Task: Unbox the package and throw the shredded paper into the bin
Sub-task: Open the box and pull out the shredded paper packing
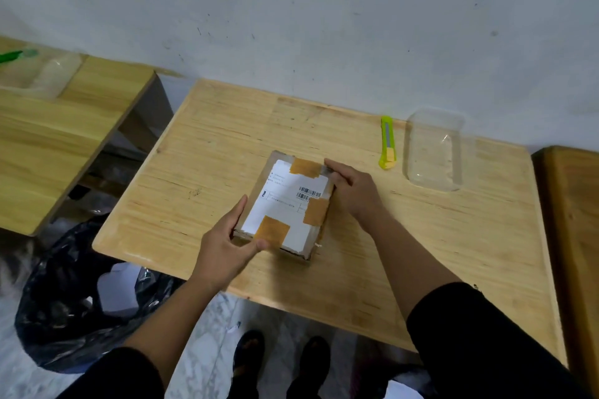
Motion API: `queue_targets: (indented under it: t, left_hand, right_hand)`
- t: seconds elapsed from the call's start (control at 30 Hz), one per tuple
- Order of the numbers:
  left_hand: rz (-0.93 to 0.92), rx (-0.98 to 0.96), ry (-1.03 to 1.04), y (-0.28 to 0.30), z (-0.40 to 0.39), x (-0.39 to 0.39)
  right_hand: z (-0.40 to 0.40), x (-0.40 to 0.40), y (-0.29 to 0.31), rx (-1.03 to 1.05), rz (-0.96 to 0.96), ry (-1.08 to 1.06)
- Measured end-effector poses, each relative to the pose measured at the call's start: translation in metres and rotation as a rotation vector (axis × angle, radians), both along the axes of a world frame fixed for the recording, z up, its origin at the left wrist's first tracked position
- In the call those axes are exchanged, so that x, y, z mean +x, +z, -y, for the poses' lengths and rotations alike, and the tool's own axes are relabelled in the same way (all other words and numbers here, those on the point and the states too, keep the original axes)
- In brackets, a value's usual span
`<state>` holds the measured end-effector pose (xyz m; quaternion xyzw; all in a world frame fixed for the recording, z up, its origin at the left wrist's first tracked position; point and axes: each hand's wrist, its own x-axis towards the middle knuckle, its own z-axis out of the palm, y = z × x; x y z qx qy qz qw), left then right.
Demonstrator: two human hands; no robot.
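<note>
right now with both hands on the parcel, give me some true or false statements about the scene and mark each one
1. The brown cardboard package with a white label is sealed with tan tape patches. True.
2. The right hand holds the yellow-green utility knife. False: the knife lies untouched on the light wooden table, beside the clear plastic container.
3. The left hand grips the package's near-left corner. True.
4. The black bin bag sits on the table. False: it is on the floor, left of the table.
5. The package is already open. False: the flaps are shut.
</note>
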<state>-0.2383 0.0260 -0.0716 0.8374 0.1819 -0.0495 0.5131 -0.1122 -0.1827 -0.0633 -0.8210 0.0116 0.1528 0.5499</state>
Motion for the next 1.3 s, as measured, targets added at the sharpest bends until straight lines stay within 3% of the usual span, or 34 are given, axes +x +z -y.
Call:
queue_targets:
  t: [0.23, 0.47, 0.6, 0.77, 0.9, 1.3]
  left_hand:
    - [0.067, 0.058, -0.019, -0.001, -0.019, 0.050]
    - [0.045, 0.115, 0.061, -0.003, -0.015, 0.109]
    - [0.027, 0.100, -0.064, 0.002, -0.007, 0.117]
    - [0.033, -0.089, -0.284, -0.006, -0.017, 0.090]
    - [0.023, -0.068, -0.379, -0.012, -0.026, 0.080]
    - [0.078, -0.036, -0.380, -0.017, -0.027, 0.081]
  right_hand:
    - [0.010, -0.017, -0.003, -0.077, 0.058, -0.164]
    - [-0.006, -0.059, -0.008, -0.010, 0.050, -0.512]
    - [-0.026, -0.083, -0.011, -0.069, 0.103, -0.620]
    - [-0.043, -0.100, -0.010, -0.132, 0.183, -0.617]
    - [-0.043, -0.104, -0.007, -0.156, 0.193, -0.589]
    - [-0.040, -0.095, -0.012, -0.124, 0.179, -0.647]
